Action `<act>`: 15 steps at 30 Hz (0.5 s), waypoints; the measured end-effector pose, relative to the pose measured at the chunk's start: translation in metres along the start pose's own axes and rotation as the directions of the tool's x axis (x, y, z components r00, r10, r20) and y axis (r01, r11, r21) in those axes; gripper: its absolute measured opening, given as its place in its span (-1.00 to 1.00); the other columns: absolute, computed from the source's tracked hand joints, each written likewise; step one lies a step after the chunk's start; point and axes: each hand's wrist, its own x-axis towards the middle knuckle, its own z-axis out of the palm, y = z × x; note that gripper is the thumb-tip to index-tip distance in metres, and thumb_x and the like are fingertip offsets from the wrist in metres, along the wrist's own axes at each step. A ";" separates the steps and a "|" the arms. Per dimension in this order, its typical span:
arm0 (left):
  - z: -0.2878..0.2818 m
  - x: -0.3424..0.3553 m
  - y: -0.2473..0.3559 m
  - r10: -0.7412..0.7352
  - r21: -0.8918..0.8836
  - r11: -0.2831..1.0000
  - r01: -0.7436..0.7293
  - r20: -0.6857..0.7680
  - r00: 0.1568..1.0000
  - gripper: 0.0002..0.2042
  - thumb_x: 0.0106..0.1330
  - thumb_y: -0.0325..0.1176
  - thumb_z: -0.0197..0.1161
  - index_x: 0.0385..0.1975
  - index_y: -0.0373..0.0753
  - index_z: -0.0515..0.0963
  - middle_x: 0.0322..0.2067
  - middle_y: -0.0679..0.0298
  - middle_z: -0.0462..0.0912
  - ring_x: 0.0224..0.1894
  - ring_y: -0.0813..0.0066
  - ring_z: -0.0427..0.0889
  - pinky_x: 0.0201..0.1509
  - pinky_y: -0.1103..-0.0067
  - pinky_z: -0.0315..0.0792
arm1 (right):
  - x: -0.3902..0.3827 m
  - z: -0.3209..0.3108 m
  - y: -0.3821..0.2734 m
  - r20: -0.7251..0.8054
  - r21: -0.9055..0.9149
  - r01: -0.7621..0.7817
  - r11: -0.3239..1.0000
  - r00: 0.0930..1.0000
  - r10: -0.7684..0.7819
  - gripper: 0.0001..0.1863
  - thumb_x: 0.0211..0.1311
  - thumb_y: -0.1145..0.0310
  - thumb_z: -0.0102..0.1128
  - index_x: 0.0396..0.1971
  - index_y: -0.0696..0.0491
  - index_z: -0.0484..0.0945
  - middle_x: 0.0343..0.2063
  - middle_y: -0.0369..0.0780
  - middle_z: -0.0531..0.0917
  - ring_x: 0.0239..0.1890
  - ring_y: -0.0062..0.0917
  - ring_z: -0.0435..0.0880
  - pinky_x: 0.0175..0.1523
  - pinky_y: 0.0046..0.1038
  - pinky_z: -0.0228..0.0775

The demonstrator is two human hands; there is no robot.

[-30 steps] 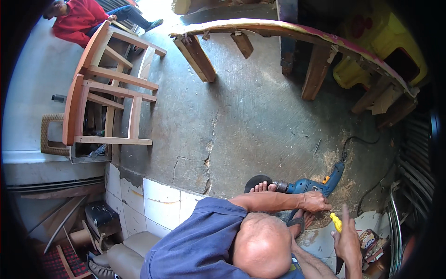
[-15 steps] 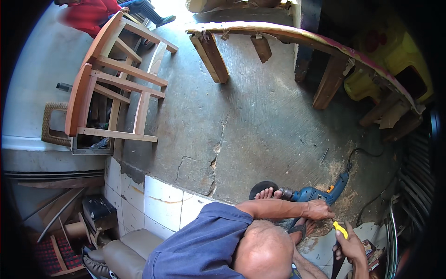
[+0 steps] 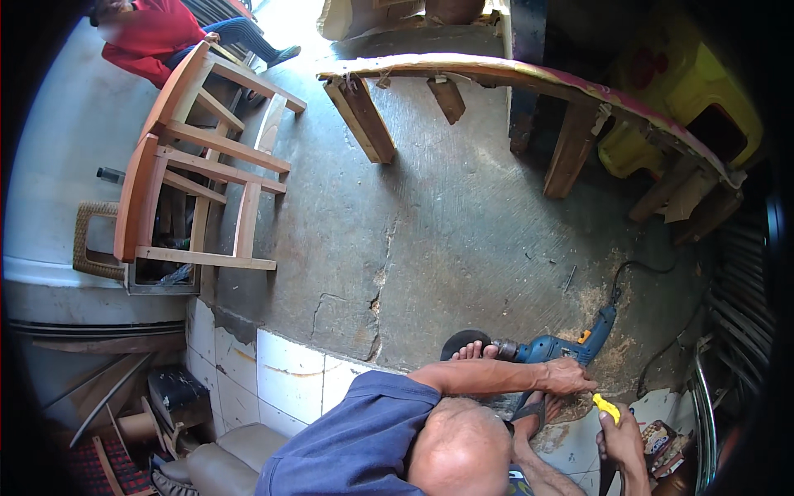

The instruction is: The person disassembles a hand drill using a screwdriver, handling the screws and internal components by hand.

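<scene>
Neither of my hands is in view. Just below me a bald person [image 3: 457, 455] in a dark blue shirt [image 3: 347, 422] bends over their feet and bare legs. Their right hand [image 3: 624, 446] grips a yellow-handled tool [image 3: 605, 407], perhaps a screwdriver. Their left hand [image 3: 565, 376] is closed near its far end, holding something too small to make out. Beside the toes lies a blue power drill [image 3: 562, 347] with a black disc [image 3: 463, 345] on its front and sawdust around it.
Bare wooden chair frames [image 3: 207, 165] stand at left, near a seated person in red [image 3: 153, 54]. A curved wooden piece on legs [image 3: 521, 74] crosses the back, beside yellow plastic furniture [image 3: 703, 99]. A grey cushion [image 3: 231, 463], white tiles [image 3: 289, 368] and metal tubing [image 3: 703, 413] surround the worker.
The view shifted right, then partly back and down. The worker's right fingers, raised a second ago, are now wrapped round the yellow handle. Their left hand stays by its far end.
</scene>
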 end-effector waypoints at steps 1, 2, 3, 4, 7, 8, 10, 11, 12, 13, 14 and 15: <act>-0.001 0.002 0.001 0.010 0.004 1.000 -0.010 0.008 1.000 -0.82 0.28 -0.35 0.14 -0.17 -0.24 0.43 -0.40 0.06 0.60 -0.22 -0.02 0.71 -0.23 0.19 0.58 | 0.002 -0.001 0.017 -0.055 -0.365 0.171 0.915 0.977 -0.205 -0.51 0.39 0.42 0.15 0.29 0.09 0.33 -0.55 -0.07 0.62 -0.60 -0.26 0.60 -0.48 -0.19 0.46; 0.002 0.000 -0.001 0.023 0.008 1.000 -0.022 -0.046 0.999 -0.81 0.28 -0.35 0.14 -0.15 -0.22 0.47 -0.42 0.05 0.63 -0.27 -0.04 0.72 -0.28 0.17 0.57 | -0.001 0.004 0.015 -0.016 -0.685 0.287 0.670 0.913 -0.407 -0.51 0.37 0.48 0.13 0.28 0.07 0.35 -0.46 -0.01 0.63 -0.48 -0.13 0.65 -0.35 -0.10 0.49; 0.009 -0.003 -0.002 0.036 0.007 0.999 -0.035 -0.102 0.994 -0.79 0.27 -0.35 0.15 -0.13 -0.19 0.50 -0.44 0.04 0.67 -0.32 -0.06 0.73 -0.32 0.14 0.57 | -0.007 0.014 0.013 -0.010 -0.683 0.290 0.671 0.914 -0.406 -0.51 0.37 0.48 0.13 0.28 0.07 0.35 -0.46 -0.01 0.63 -0.48 -0.13 0.65 -0.35 -0.10 0.49; 0.016 -0.007 -0.002 0.029 0.003 1.000 -0.029 -0.100 0.995 -0.79 0.27 -0.35 0.15 -0.13 -0.19 0.50 -0.44 0.04 0.67 -0.32 -0.06 0.73 -0.32 0.14 0.57 | -0.012 0.027 0.010 0.026 -0.816 0.318 0.483 0.855 -0.518 -0.51 0.32 0.50 0.15 0.25 0.08 0.39 -0.33 0.06 0.60 -0.34 -0.03 0.63 -0.21 -0.05 0.47; 0.011 -0.005 -0.009 0.066 -0.022 0.997 -0.070 -0.156 0.986 -0.76 0.22 -0.35 0.19 -0.13 -0.19 0.53 -0.48 0.05 0.66 -0.35 -0.07 0.73 -0.31 0.15 0.58 | -0.009 0.020 0.012 -0.001 -0.824 0.351 0.444 0.784 -0.621 -0.52 0.26 0.49 0.21 0.20 0.09 0.45 -0.11 0.15 0.52 -0.12 0.08 0.60 -0.04 -0.03 0.44; 0.007 -0.001 -0.004 0.078 -0.024 0.996 -0.082 -0.156 0.985 -0.76 0.22 -0.35 0.19 -0.13 -0.19 0.53 -0.48 0.05 0.66 -0.35 -0.07 0.73 -0.31 0.15 0.58 | -0.010 0.015 0.017 -0.078 -0.700 0.378 0.606 0.803 -0.591 -0.54 0.25 0.46 0.24 0.18 0.10 0.48 -0.03 0.17 0.48 -0.06 0.08 0.59 0.00 -0.04 0.44; -0.010 0.003 0.003 -0.020 -0.028 0.999 0.019 -0.041 0.999 -0.79 0.20 -0.36 0.20 -0.16 -0.19 0.53 -0.43 0.03 0.67 -0.32 -0.05 0.74 -0.30 0.16 0.59 | -0.015 0.012 0.000 -0.193 -0.561 0.361 0.745 0.818 -0.542 -0.58 0.29 0.40 0.22 0.14 0.13 0.51 -0.06 0.15 0.51 -0.09 0.08 0.60 0.00 -0.03 0.45; -0.010 0.002 0.004 -0.025 -0.029 0.999 0.024 -0.041 0.999 -0.79 0.20 -0.36 0.20 -0.16 -0.19 0.53 -0.43 0.03 0.67 -0.32 -0.05 0.74 -0.30 0.16 0.59 | -0.013 0.010 -0.007 -0.184 -0.350 0.201 0.915 0.943 -0.278 -0.58 0.30 0.38 0.22 0.15 0.14 0.50 -0.06 0.14 0.51 -0.08 0.06 0.60 0.02 -0.04 0.44; -0.010 0.002 0.005 -0.017 0.006 1.000 0.017 -0.014 1.000 -0.79 0.23 -0.36 0.18 -0.14 -0.19 0.52 -0.41 0.04 0.66 -0.29 -0.03 0.74 -0.30 0.17 0.59 | -0.013 0.009 -0.009 -0.111 -0.133 -0.015 0.991 0.994 0.000 -0.57 0.31 0.36 0.22 0.15 0.14 0.50 -0.06 0.14 0.52 -0.07 0.04 0.60 0.05 -0.04 0.43; -0.011 0.004 0.006 -0.007 0.042 0.999 0.006 0.015 1.000 -0.79 0.26 -0.35 0.16 -0.13 -0.18 0.52 -0.39 0.05 0.65 -0.27 -0.01 0.73 -0.29 0.19 0.59 | -0.017 0.013 -0.009 -0.129 -0.469 0.085 0.879 0.978 -0.163 -0.59 0.30 0.37 0.22 0.12 0.15 0.51 -0.05 0.10 0.51 -0.06 0.00 0.59 0.05 -0.08 0.42; -0.005 0.001 0.003 -0.017 0.039 0.999 0.017 0.014 1.000 -0.79 0.26 -0.35 0.16 -0.13 -0.18 0.52 -0.39 0.05 0.65 -0.27 -0.01 0.73 -0.29 0.19 0.59 | -0.016 0.018 -0.005 -0.118 -0.472 0.089 0.877 0.979 -0.163 -0.59 0.30 0.37 0.22 0.12 0.15 0.51 -0.05 0.10 0.51 -0.06 0.00 0.59 0.05 -0.08 0.42; 0.000 -0.002 -0.002 0.016 0.018 1.000 -0.015 -0.041 0.999 -0.77 0.26 -0.35 0.16 -0.10 -0.17 0.52 -0.39 0.04 0.65 -0.27 -0.01 0.74 -0.29 0.19 0.59 | -0.014 0.026 0.003 -0.095 -0.714 0.186 0.675 0.930 -0.356 -0.59 0.29 0.37 0.21 0.13 0.14 0.50 -0.05 0.09 0.49 -0.05 0.01 0.58 0.07 -0.09 0.41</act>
